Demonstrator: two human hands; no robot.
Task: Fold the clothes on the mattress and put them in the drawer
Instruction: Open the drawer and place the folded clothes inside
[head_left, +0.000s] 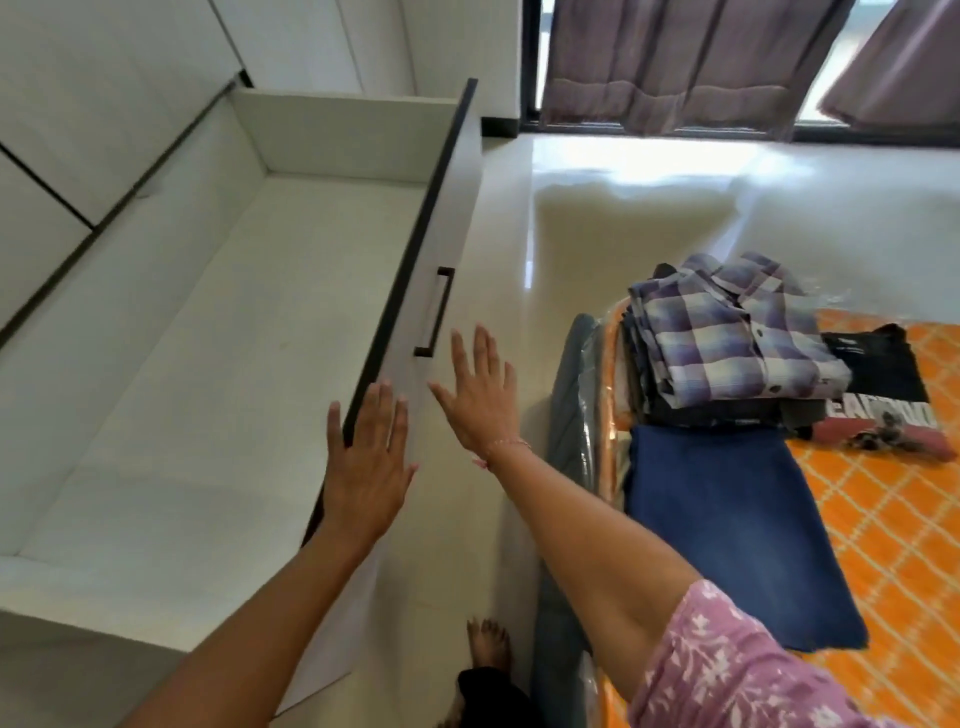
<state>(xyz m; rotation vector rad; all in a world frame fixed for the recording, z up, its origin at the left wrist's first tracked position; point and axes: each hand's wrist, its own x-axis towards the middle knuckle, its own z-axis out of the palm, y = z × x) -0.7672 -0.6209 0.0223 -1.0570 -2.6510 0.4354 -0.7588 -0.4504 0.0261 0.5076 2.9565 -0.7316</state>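
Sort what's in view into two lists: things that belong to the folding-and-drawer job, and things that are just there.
For the job:
drawer, open
checked shirt on a folded stack
folded jeans
black T-shirt
mattress
left hand
right hand

Just there:
curtains
floor

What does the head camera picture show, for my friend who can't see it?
Two open hands, left and right, reach toward the front of a big white pulled-out drawer with nothing visible inside. To the right, a checked shirt tops a stack of folded clothes beside folded blue jeans on an orange mattress.
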